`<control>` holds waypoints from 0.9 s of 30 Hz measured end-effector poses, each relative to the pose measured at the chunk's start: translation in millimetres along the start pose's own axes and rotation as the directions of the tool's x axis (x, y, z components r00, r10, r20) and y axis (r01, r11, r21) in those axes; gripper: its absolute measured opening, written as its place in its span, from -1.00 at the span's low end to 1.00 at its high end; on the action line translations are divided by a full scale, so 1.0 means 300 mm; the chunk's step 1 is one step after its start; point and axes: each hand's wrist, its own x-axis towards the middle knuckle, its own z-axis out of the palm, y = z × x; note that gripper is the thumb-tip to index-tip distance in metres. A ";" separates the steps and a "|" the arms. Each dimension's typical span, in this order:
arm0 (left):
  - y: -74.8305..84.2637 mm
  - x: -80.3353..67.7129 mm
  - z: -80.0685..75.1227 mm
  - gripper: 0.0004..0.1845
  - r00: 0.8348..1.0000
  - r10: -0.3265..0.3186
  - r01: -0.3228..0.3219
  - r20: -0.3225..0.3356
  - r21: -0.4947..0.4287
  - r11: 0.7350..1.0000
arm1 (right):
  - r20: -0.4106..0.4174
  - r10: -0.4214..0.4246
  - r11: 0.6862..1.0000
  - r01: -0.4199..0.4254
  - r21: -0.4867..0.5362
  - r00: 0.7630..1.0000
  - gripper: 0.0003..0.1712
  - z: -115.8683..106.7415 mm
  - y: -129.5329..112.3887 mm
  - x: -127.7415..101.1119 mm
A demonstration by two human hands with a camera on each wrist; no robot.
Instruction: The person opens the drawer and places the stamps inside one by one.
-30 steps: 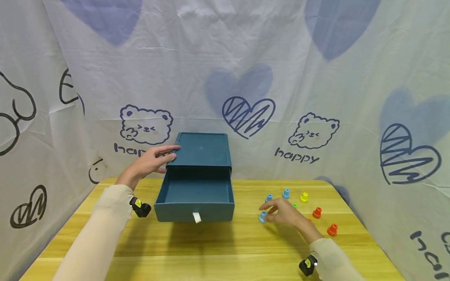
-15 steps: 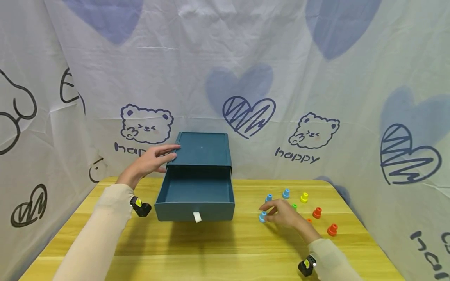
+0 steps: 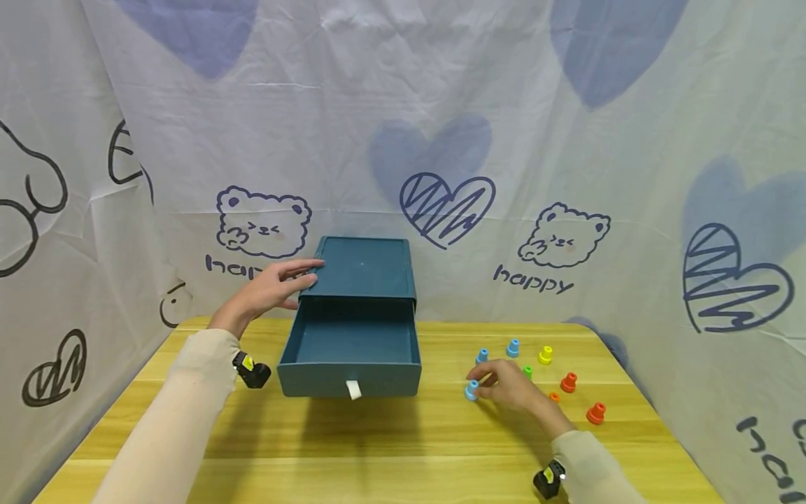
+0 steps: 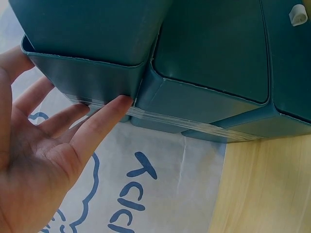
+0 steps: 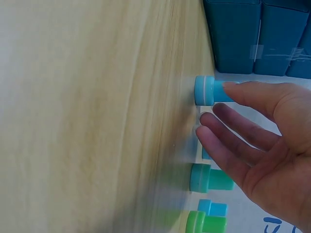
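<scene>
A dark teal drawer unit (image 3: 364, 269) stands at the middle back of the table, its upper drawer (image 3: 308, 381) pulled out and bare inside. My left hand (image 3: 267, 288) rests against the unit's left side and top edge, fingers extended; the left wrist view shows this hand (image 4: 46, 155) with fingertips on the casing. To the right of the drawer, my right hand (image 3: 513, 385) pinches a small light-blue stepped peg (image 3: 471, 393) that stands on the table. In the right wrist view the thumb lies on the peg's narrow stem (image 5: 219, 91); the opposing fingertip is partly hidden.
Around my right hand stand several similar pegs: two blue, a yellow one (image 3: 545, 355), a green one (image 3: 527, 372), an orange one (image 3: 554, 397) and two red, one (image 3: 596, 414) nearest the front. A white pull tab (image 3: 354, 389) hangs on the drawer front. Printed cloth walls surround the table.
Almost nothing differs. My right hand has shifted very slightly at the blue peg, and the left hand keeps its place on the drawer unit.
</scene>
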 end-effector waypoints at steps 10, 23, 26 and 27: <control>0.000 -0.002 0.003 -0.36 1.000 -0.005 0.005 -0.005 -0.002 1.000 | -0.006 -0.028 0.999 0.028 -0.018 1.000 -0.83 0.007 0.006 0.002; 0.001 -0.003 0.004 -0.35 0.999 -0.032 0.032 -0.019 -0.006 0.999 | -0.015 -0.005 0.999 0.005 -0.034 1.000 -0.83 0.009 0.004 0.010; -0.003 0.000 0.006 -0.34 0.999 -0.033 0.033 -0.013 -0.011 0.999 | -0.015 -0.013 0.999 0.013 -0.040 1.000 -0.83 0.008 0.004 0.008; -0.004 0.001 0.007 -0.34 0.999 -0.032 0.032 -0.011 -0.015 0.999 | -0.017 -0.016 0.999 0.016 -0.045 1.000 -0.83 0.008 0.004 0.007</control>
